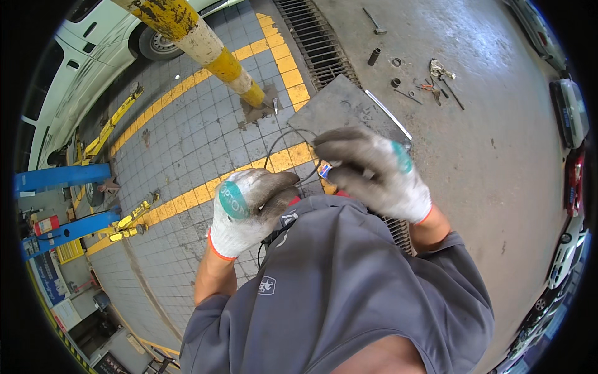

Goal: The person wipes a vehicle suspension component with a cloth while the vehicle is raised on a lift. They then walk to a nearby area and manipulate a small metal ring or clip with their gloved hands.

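Note:
My left hand (249,201), in a white knit glove with a green patch and grimy grey fingers, is closed near my waist. A thin dark cable (268,154) loops up and around from behind its fingers; whether they pinch it is hidden. My right hand (377,171), gloved alike, is held higher and slightly smeared by motion. Its fingers and thumb are apart, and I see nothing held between them. The cable's loop passes close to its fingertips. A small blue, white and red item (324,170) shows beside the right thumb; I cannot tell what it is.
A dark flat plate (339,111) lies beside a floor grate (314,40). Hand tools, including a hammer (375,22) and pliers (435,87), lie on the concrete. Ahead stands a yellow-and-white post (215,53). A white van (93,56) and a blue lift (68,177) are at left; cars line the right.

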### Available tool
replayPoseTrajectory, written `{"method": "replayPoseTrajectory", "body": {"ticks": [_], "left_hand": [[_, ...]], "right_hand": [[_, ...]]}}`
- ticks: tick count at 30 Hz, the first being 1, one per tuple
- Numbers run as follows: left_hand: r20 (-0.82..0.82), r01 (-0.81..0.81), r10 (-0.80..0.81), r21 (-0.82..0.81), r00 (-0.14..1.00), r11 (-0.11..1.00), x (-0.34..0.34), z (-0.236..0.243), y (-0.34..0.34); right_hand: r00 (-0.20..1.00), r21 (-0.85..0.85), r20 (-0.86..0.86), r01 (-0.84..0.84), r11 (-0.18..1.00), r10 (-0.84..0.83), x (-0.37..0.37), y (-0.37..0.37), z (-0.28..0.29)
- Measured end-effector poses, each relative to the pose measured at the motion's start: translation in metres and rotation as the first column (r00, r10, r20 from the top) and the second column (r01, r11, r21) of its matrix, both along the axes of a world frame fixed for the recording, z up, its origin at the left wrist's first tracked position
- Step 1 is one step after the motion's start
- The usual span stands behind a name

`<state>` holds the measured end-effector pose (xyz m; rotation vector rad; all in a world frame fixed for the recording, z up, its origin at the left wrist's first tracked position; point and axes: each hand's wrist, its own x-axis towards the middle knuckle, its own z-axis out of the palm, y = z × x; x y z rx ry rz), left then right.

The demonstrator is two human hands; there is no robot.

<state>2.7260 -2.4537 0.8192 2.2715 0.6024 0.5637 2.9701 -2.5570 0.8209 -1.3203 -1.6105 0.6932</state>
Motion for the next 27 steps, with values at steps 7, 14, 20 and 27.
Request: {"method": "replayPoseTrajectory", "body": {"ticks": [7,14,20,27], "left_hand": [[-0.072,-0.001,0.021,0.276,0.997,0.961,0.000,0.003,-0.009],[0.067,-0.041,0.024,0.279,0.997,0.960,-0.001,-0.012,-0.014],[0.203,-0.061,0.026,0.173,0.979,0.983,-0.002,-0.011,-0.015],[0.202,-0.046,-0.005,0.245,0.979,0.968,-0.004,-0.011,-0.011]], "right_hand": [[0.986,-0.225,0.073,-0.128,0.966,0.148,-0.018,0.002,0.000],[0.984,-0.226,0.152,-0.060,0.972,0.096,-0.028,-0.002,-0.005],[0.965,-0.401,-0.263,-0.125,0.907,0.017,-0.028,-0.004,-0.011],[0.916,-0.463,-0.400,-0.181,0.868,-0.022,-0.034,-0.003,-0.005]]}}
